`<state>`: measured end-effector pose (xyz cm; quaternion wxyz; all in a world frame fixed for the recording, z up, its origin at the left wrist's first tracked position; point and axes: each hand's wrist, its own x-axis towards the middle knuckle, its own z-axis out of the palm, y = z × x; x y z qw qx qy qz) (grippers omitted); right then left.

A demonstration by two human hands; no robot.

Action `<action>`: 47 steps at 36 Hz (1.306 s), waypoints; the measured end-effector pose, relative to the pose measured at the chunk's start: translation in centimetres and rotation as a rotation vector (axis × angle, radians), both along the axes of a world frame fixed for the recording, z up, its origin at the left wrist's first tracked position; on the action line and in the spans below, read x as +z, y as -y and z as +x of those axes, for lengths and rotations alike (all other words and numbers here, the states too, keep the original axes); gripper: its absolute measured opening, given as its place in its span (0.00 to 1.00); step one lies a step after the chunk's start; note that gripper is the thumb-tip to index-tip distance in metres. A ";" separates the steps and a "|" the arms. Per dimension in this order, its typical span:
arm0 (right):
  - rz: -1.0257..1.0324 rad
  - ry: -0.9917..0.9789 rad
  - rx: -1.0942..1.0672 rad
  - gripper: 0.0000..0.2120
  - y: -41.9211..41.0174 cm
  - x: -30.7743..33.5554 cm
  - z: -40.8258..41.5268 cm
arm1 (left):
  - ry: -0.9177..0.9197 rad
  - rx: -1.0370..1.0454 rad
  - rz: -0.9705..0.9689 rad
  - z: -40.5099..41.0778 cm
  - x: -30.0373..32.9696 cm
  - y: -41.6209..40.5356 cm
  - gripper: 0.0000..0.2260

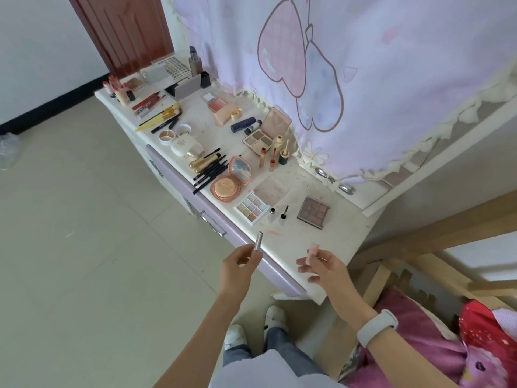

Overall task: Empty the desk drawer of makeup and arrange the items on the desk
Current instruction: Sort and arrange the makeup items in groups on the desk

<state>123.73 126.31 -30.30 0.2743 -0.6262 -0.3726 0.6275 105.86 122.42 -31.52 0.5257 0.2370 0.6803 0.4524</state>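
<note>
My left hand (240,266) pinches a slim silver tube (258,241), held upright over the lilac drawer front (195,203) at the desk's front edge. My right hand (321,266) holds a pale pink tube (312,252) just above the near corner of the white desk (333,236). Makeup covers the desk beyond: a glitter eyeshadow palette (252,207), a brown palette (313,212), an open peach compact with mirror (230,180), black pencils and brushes (209,173), and small upright bottles (275,155). The drawer looks closed.
A pink curtain with a heart print (335,65) hangs behind the desk. A wooden bed frame (436,242) and pink bedding (419,345) stand on the right. Tiled floor (84,247) stretches to the left, a brown door (126,32) at the far end.
</note>
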 end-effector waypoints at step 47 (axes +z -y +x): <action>0.571 0.531 0.476 0.10 -6.6 -8.8 -2.0 | -0.553 0.150 0.113 4.5 -6.9 -7.1 0.13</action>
